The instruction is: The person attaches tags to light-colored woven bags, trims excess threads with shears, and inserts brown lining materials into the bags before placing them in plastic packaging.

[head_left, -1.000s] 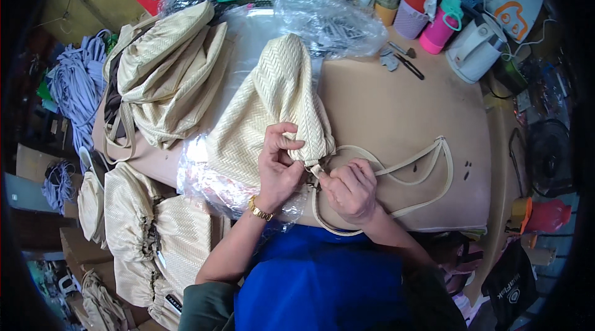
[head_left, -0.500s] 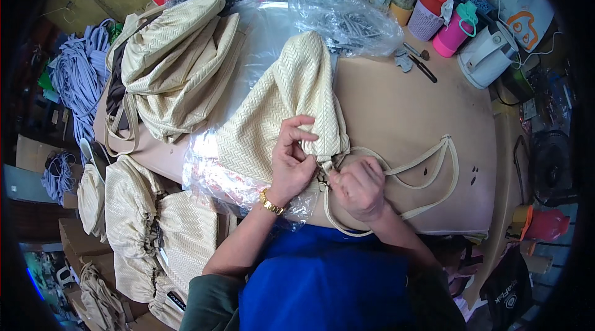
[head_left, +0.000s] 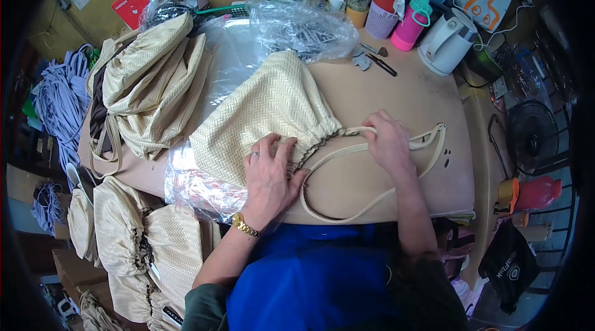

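A cream bag point(head_left: 260, 114) with a herringbone weave lies flat on the worktable, its gathered mouth toward the right. My left hand point(head_left: 269, 179) rests on the bag's near side with fingers spread, its thumb by the gathered edge. A long thin cream strap point(head_left: 344, 151) comes out of the mouth and loops across the tabletop. My right hand point(head_left: 390, 142) has closed round this strap, a short way right of the mouth. A dark line runs along the gathers. The fingertips of my right hand are partly hidden.
More cream bags point(head_left: 152, 89) are piled at the left of the brown worktable point(head_left: 403, 95), others point(head_left: 167, 238) lower left. Clear plastic point(head_left: 304, 21) lies at the back. Near the back right are black tweezers-like tool point(head_left: 381, 64), a pink bottle point(head_left: 410, 24) and a white kettle point(head_left: 447, 43).
The bag has been laid flatter, its mouth turned to the right. My right hand has moved right and up with the strap, away from my left hand, which has opened onto the bag.
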`<state>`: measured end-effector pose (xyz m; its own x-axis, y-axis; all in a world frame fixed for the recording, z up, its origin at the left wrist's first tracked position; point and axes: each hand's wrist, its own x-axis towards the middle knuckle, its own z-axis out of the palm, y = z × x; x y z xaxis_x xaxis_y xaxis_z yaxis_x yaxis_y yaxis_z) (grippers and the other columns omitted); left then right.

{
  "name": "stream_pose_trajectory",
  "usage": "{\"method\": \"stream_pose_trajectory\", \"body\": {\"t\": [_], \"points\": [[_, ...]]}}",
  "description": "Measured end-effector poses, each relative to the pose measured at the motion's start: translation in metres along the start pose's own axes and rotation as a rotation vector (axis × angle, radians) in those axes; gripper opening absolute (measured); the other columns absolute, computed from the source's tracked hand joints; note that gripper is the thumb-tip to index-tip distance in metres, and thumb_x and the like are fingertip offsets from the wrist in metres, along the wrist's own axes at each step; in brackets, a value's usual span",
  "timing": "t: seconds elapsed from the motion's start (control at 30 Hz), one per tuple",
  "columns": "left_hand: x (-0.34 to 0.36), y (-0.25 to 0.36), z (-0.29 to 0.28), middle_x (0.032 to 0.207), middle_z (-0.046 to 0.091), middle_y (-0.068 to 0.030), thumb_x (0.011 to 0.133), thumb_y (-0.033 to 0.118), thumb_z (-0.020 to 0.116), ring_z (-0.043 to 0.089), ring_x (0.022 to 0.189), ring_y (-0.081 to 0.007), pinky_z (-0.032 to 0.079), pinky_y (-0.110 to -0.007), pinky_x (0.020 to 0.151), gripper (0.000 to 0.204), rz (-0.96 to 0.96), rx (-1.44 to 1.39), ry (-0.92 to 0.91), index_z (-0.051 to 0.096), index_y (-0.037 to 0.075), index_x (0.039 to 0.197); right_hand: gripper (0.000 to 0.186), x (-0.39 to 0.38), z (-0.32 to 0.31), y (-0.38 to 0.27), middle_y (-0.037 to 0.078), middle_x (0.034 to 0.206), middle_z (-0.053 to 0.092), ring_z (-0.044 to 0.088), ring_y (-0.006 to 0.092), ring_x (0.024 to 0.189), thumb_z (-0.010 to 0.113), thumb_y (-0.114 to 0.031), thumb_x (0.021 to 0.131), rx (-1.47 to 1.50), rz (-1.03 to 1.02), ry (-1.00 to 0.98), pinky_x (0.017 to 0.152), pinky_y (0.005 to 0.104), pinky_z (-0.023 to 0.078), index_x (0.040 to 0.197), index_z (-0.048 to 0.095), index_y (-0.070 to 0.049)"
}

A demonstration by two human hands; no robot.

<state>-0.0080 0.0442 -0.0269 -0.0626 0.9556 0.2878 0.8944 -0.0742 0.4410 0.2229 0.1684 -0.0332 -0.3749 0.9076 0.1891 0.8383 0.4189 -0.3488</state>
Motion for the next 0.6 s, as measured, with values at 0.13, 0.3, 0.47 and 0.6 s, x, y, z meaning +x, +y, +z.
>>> {"method": "stream_pose_trajectory", "body": {"t": [0.13,0.3,0.47,0.6], "points": [[0.001,-0.009,0.008,0.102,0.061,-0.0188,0.083,0.003,0.066,0.062,0.089,-0.0341,0.052,-0.041,0.076,0.033,0.078,-0.168,0.068,0.058,0.004,0.115,0.038,0.014,0.029,-0.011,0.016,0.109,0.059,0.06,0.0365,0.101,0.061,-0.004,0.079,0.526,-0.256,-0.009,0.091,0.0418,0.047,0.117,0.059,-0.005],[0.038,-0.003,-0.047,0.077,0.06,-0.0166,0.082,-0.009,0.054,0.062,0.071,-0.0357,0.049,-0.043,0.064,0.023,0.212,-0.191,0.167,0.054,0.003,0.102,0.043,0.035,0.021,-0.048,0.016,0.108,0.059,0.06,0.0365,0.101,0.061,-0.005,0.076,0.556,-0.18,0.034,0.09,0.0439,0.048,0.119,0.058,-0.008],[0.073,0.014,-0.107,0.076,0.06,-0.0061,0.075,0.017,0.083,0.057,0.058,-0.0147,0.045,-0.032,0.054,0.046,0.311,-0.247,0.178,0.059,0.003,0.111,0.031,0.053,-0.046,-0.082,0.008,0.097,0.059,0.064,0.0311,0.076,0.062,-0.004,0.076,0.295,-0.469,0.494,0.067,0.0421,0.053,0.106,0.064,-0.01],[0.105,0.03,-0.166,0.083,0.062,-0.0132,0.07,0.014,0.083,0.065,0.078,-0.0297,0.053,-0.039,0.069,0.034,0.607,0.15,0.225,0.068,0.002,0.098,0.024,0.05,-0.12,-0.097,0.006,0.091,0.056,0.063,0.0255,0.065,0.063,0.001,0.072,0.107,-0.688,0.832,0.054,0.037,0.051,0.093,0.067,-0.01]]}}
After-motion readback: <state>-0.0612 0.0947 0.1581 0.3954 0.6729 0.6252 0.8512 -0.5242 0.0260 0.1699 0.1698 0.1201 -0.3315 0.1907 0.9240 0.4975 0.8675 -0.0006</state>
